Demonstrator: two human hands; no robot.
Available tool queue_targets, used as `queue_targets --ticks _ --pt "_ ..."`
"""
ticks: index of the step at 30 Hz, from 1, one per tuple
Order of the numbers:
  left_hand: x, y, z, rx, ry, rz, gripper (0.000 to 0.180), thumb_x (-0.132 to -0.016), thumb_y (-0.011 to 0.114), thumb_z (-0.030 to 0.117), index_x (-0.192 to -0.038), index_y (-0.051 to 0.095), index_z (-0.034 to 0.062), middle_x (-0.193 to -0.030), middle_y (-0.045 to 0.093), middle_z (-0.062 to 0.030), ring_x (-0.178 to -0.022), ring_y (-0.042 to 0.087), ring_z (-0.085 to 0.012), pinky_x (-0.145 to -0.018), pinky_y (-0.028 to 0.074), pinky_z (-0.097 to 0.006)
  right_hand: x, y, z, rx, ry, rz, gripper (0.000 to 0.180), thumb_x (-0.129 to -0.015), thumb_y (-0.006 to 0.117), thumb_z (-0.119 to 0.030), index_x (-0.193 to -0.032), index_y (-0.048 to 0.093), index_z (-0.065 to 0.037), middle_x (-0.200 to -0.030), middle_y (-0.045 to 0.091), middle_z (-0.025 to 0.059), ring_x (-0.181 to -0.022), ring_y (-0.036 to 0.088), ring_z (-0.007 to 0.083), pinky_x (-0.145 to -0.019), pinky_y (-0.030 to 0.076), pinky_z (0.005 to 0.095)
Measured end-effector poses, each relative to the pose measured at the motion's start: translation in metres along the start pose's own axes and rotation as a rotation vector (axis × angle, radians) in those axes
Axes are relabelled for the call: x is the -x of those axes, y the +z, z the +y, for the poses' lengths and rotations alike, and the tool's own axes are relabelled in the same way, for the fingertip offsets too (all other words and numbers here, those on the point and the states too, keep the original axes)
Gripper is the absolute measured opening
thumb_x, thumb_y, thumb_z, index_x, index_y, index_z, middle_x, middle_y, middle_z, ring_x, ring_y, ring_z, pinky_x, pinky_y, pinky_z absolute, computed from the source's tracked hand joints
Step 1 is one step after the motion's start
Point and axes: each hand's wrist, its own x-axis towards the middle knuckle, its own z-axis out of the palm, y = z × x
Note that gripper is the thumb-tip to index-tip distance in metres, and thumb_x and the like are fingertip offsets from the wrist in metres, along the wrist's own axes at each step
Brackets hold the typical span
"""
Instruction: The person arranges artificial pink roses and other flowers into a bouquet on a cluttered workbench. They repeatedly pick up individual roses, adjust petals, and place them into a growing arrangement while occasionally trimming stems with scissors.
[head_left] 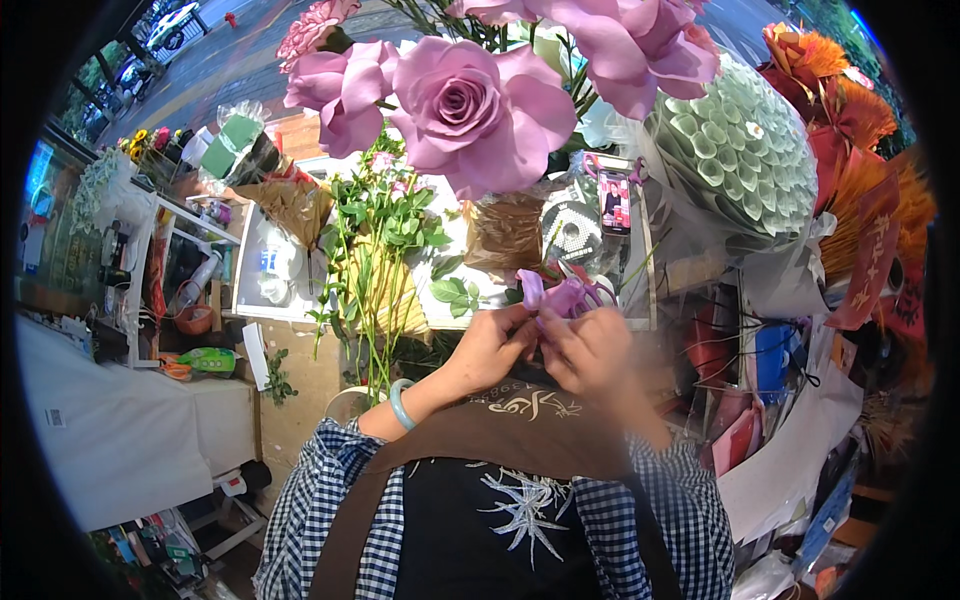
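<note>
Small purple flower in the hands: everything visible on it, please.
The flower is lilac to purple, with thin, smooth-looking, loosely folded petals; whether real or artificial, I can't tell. It sits just beyond the brown apron, petals upward. The left hand pinches it low down; the right hand, partly blurred, touches it. Fingers hide its base, so no stem shows.

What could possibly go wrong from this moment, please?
Two risks seem possible. First, the left hand and the right hand are pinched close together on the purple petals, so too firm a squeeze might crease or tear them. Second, the lower ends of the long green stems lie close to the bracelet on the left wrist, so an arm movement might catch and shift them.
</note>
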Motion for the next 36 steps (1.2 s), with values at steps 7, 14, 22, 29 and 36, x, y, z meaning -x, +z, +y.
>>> queue_targets --ticks 7,14,22,29,36 --pt "0.003 0.004 0.003 -0.275 0.182 0.123 0.012 -0.088 0.058 0.009 -0.097 0.062 0.0018 -0.063 0.062 -0.0132 -0.056 0.062 -0.0285 -0.052 0.048 -0.037 -0.017 -0.008 -0.005 -0.333 0.425 0.251 0.037 -0.08 0.071 -0.022 -0.109 0.065 0.001 -0.099 0.055 0.0141 -0.087 0.057 0.0279 -0.074 0.049 0.0347" --pt "0.004 0.004 0.0 -0.379 0.21 0.186 0.012 -0.085 0.06 0.008 -0.096 0.061 0.0022 -0.069 0.063 -0.0164 -0.062 0.062 -0.0352 -0.054 0.048 -0.041 -0.018 -0.012 -0.018 -0.24 0.354 0.207 0.031 -0.075 0.073 -0.009 -0.104 0.066 0.0 -0.099 0.056 0.0116 -0.086 0.057 0.0244 -0.071 0.049 0.0317" --pt "0.005 0.005 -0.003 -0.381 0.299 0.259 0.017 -0.083 0.061 0.006 -0.1 0.059 0.002 -0.07 0.063 -0.0169 -0.063 0.062 -0.0359 -0.054 0.048 -0.042 -0.015 -0.004 -0.028 -0.596 0.512 0.193 0.024 -0.079 0.07 -0.001 -0.1 0.058 0.001 -0.097 0.059 0.0096 -0.08 0.058 0.0151 -0.069 0.047 0.0242" --pt "0.006 0.008 -0.006 -0.358 0.31 0.276 0.014 -0.084 0.061 0.007 -0.096 0.059 -0.0003 -0.067 0.062 -0.0163 -0.057 0.061 -0.0341 -0.051 0.046 -0.04 -0.013 0.008 -0.03 -1.324 0.914 0.285 0.023 -0.085 0.064 0.001 -0.105 0.051 0.002 -0.093 0.062 0.0038 -0.08 0.059 0.0078 -0.067 0.049 0.0232" --pt "0.007 0.011 -0.005 -0.46 0.334 0.279 0.012 -0.084 0.063 0.009 -0.094 0.06 0.0018 -0.065 0.062 -0.0143 -0.055 0.061 -0.0316 -0.049 0.046 -0.039 -0.016 0.006 -0.023 -0.391 0.5 0.222 0.018 -0.076 0.069 0.002 -0.09 0.057 0.001 -0.081 0.06 0.0112 -0.063 0.062 0.0208 -0.055 0.049 0.0304"
